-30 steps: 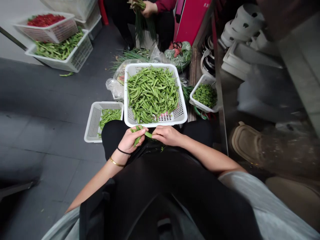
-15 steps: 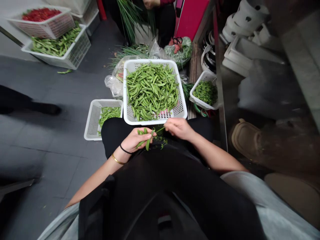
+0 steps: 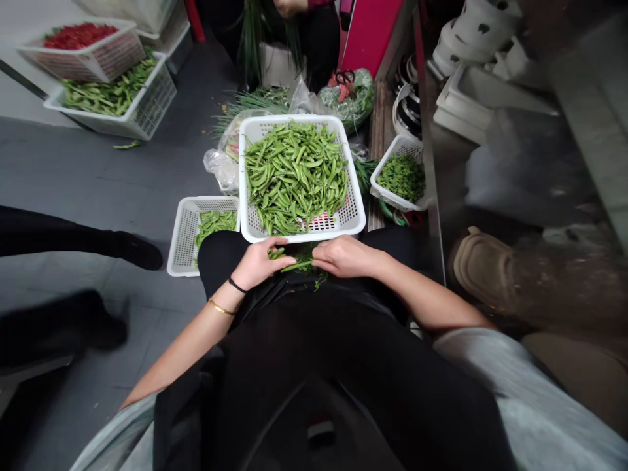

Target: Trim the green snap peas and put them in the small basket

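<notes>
My left hand [image 3: 262, 263] is closed around several green pea pods, their tips showing above the fingers. One pea pod [image 3: 297, 265] stretches between my two hands, its left end under my left thumb. My right hand [image 3: 343, 256] pinches the right end of that pod. Bits of green trimmings [image 3: 320, 281] lie on the dark cloth below. Just beyond my hands, a white plastic basket [image 3: 242, 196] holds a large heap of pea pods [image 3: 297, 173]. To its left, a smaller white basket [image 3: 179, 239] contains more pods [image 3: 214, 224].
A basket of leafy greens [image 3: 401, 178] stands right of the heap. Scissors [image 3: 345, 77] rest on a bagged bundle ahead. Another person's hand [image 3: 292, 6] is near long green stalks. A passer-by's legs [image 3: 73, 235] are at left, near stacked baskets [image 3: 122, 121].
My hands have shifted slightly up towards the basket, and a pod now spans them where a thin strand was pulled before. The passer-by's legs have come further into view.
</notes>
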Demonstrator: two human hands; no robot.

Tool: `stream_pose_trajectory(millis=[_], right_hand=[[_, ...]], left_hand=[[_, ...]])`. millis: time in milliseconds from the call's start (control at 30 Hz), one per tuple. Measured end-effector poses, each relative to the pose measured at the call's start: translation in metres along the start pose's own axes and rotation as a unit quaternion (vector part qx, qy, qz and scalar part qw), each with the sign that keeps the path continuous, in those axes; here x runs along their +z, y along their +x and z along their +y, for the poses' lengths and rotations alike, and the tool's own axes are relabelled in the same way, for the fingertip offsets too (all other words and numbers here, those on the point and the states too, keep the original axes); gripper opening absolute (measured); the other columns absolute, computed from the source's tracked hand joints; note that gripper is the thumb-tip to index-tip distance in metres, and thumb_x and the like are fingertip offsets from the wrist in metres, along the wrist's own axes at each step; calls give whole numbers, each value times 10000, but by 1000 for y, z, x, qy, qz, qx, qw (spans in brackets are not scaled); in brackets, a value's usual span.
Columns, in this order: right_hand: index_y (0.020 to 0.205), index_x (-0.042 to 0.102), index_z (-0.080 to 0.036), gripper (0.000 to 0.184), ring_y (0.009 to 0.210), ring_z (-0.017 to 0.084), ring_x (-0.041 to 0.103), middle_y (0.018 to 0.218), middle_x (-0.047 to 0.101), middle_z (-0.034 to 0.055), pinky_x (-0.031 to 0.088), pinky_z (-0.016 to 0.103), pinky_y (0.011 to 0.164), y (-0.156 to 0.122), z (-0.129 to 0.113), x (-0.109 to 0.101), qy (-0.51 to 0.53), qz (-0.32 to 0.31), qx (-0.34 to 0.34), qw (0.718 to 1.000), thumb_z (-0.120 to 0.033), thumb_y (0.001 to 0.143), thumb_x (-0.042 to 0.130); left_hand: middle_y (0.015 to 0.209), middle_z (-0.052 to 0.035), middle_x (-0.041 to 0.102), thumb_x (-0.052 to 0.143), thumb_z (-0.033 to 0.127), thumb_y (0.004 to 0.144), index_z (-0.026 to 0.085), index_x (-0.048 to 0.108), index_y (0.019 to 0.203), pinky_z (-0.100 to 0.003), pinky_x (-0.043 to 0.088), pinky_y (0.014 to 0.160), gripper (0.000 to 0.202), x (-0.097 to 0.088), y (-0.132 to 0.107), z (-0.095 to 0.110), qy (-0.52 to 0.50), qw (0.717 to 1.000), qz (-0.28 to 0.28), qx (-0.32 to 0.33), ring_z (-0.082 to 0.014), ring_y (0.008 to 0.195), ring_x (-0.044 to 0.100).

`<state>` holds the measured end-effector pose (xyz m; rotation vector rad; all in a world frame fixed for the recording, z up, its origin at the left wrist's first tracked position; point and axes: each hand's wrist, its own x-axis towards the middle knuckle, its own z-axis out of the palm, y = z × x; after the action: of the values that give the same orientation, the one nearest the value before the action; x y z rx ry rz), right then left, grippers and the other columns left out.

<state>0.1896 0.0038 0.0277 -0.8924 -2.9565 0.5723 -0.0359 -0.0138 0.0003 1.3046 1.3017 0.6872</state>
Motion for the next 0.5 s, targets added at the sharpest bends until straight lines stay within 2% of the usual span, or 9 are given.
stream_pose_trajectory(millis=[67,100,167,267,300,367,433,500], right_hand=[[717,631,-162,255,529,104,456,648,620,34,246,253,535,-2,6,-3,14,-44,22,999,-286,891,490],[697,633,-162,245,508,100,435,614,609,29,229,254,524,-3,8,-4,19,-60,29,998,-272,874,505],[677,633,-158,229,491,95,411,576,585,20,214,253,513,-3,10,-6,35,-71,27,997,-245,853,514],[648,606,-151,240,529,88,442,595,569,7,266,229,531,-1,7,-6,103,-14,-17,994,-209,852,494],[641,595,-149,255,549,86,461,609,567,6,297,219,548,1,5,-5,135,26,-35,990,-207,863,482],[659,584,-146,286,588,86,499,636,575,11,356,207,590,3,0,-1,199,131,-48,970,-226,900,453],[691,585,-146,304,614,91,520,659,590,22,393,208,622,7,-5,5,227,247,-18,942,-247,931,427],[708,586,-151,308,627,105,520,663,595,32,405,223,635,10,-9,13,195,329,14,924,-244,943,410]], left_hand=[[743,-35,636,868,354,485,177,662,1058,-247,492,596,634,-2,-4,7,109,985,86,102,-169,645,599],[805,-50,647,867,356,494,185,650,1092,-275,508,704,659,0,-6,11,147,974,91,147,-195,746,619],[908,-80,657,826,365,584,192,639,1120,-316,492,829,594,7,-12,16,196,956,36,216,-219,869,625],[843,-73,657,703,306,748,178,687,952,-279,497,733,240,21,-14,19,237,933,-71,263,-182,777,627],[778,-58,648,671,283,775,169,692,874,-259,488,679,153,24,-14,19,236,932,-86,262,-162,712,614],[662,-26,619,655,277,784,152,672,776,-229,460,592,126,27,-12,19,182,954,-75,228,-124,599,573],[611,-5,608,678,320,765,140,644,761,-207,425,505,184,28,-11,19,57,986,-40,151,-92,502,529],[567,8,598,696,352,747,132,614,755,-184,351,402,235,29,-12,19,-83,995,-17,57,-63,400,464]])
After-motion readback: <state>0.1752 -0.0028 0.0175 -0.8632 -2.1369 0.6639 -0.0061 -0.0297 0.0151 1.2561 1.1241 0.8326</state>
